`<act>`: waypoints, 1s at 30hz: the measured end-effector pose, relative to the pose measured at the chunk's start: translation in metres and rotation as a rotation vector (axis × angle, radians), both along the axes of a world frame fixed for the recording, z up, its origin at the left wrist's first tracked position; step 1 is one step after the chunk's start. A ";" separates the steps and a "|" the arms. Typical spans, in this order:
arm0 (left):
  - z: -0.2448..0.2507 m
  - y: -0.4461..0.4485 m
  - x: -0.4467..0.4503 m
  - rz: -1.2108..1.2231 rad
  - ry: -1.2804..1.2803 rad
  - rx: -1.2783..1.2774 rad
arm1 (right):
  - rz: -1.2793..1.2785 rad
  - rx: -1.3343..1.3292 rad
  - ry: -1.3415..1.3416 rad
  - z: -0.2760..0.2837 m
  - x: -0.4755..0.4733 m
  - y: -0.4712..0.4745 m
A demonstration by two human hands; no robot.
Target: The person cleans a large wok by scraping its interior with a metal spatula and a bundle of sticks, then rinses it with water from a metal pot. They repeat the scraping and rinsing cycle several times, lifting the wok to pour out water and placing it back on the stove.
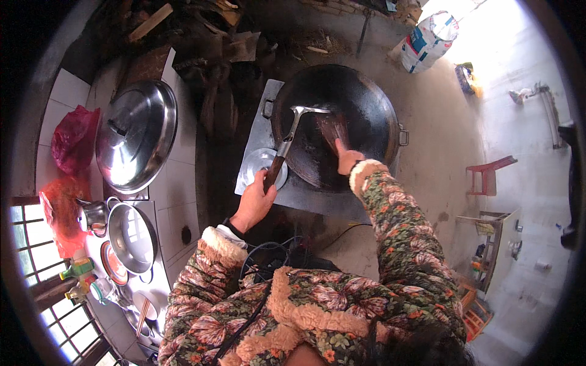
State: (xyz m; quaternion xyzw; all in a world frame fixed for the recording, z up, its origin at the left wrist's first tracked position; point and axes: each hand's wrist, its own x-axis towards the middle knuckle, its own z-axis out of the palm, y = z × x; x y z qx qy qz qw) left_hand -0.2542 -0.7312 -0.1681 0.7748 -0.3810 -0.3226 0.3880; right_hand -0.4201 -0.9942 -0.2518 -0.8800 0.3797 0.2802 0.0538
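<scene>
My left hand [254,203] grips the dark wooden handle of a metal wok spatula [295,126]. The spatula's head is seen nearly edge-on over a large dark wok [373,107], close to the tip of a brush. That reddish-brown wok brush [333,130], slightly blurred, is held in my right hand [350,161], with its spread bristles inside the wok. The wok has small metal loop handles and sits in a grey metal stove top [316,202]. A round metal lid [252,161] lies on the stove top, partly behind my left hand.
On the tiled counter [176,183] at left stand a large domed steel lid [137,132], a two-handled steel pan [130,238], a pink plastic bag [73,137] and bottles. Firewood [151,22] lies beyond the stove. Rightward are a white sack [425,43] and a red stool [485,176].
</scene>
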 end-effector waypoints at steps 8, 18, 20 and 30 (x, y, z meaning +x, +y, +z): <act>0.007 0.004 0.015 0.013 0.108 -0.033 | 0.013 0.411 -0.015 0.023 -0.026 0.005; -0.005 -0.001 0.017 -0.001 0.163 -0.022 | -0.097 -0.125 0.008 0.003 -0.025 -0.062; -0.008 0.000 0.015 -0.008 0.156 -0.063 | -0.130 -0.054 0.025 0.011 -0.045 -0.056; 0.000 0.012 0.018 0.076 0.316 -0.049 | -0.046 0.446 -0.010 0.027 0.011 0.008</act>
